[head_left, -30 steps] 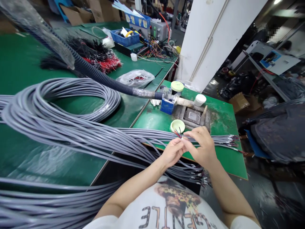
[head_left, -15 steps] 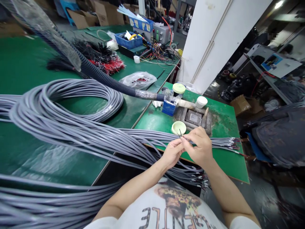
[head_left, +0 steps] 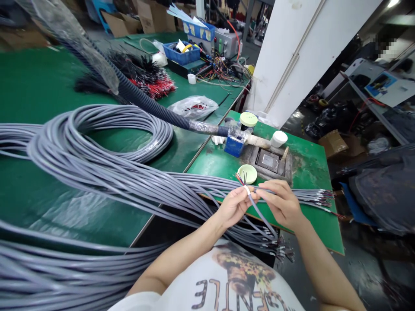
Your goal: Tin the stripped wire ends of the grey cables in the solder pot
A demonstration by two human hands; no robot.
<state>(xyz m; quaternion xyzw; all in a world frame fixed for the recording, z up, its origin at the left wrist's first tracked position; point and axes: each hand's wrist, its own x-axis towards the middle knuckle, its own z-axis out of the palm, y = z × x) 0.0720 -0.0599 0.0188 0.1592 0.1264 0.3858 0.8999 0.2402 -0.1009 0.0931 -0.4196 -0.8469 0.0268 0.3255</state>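
Observation:
My left hand pinches the end of a grey cable just below a white band. Thin black, red and blue wires fan out above the band. Close on the right, my right hand has its fingers stretched out and loosely apart, with nothing visible in them; whether its fingertips touch the cable is hard to tell. Behind the wires sits a pale green round dish. A bundle of grey cables runs under and behind my hands, with banded, stripped ends on the right.
A large coil of grey cable covers the left table. Beyond my hands stand a solder pot, a blue box joined to a dark corrugated hose, and a white tub. A white pillar rises behind.
The cable end with its white band and fanned wires now shows upright in my left hand. My right hand's fingers have moved off the wire tips to the right and loosened.

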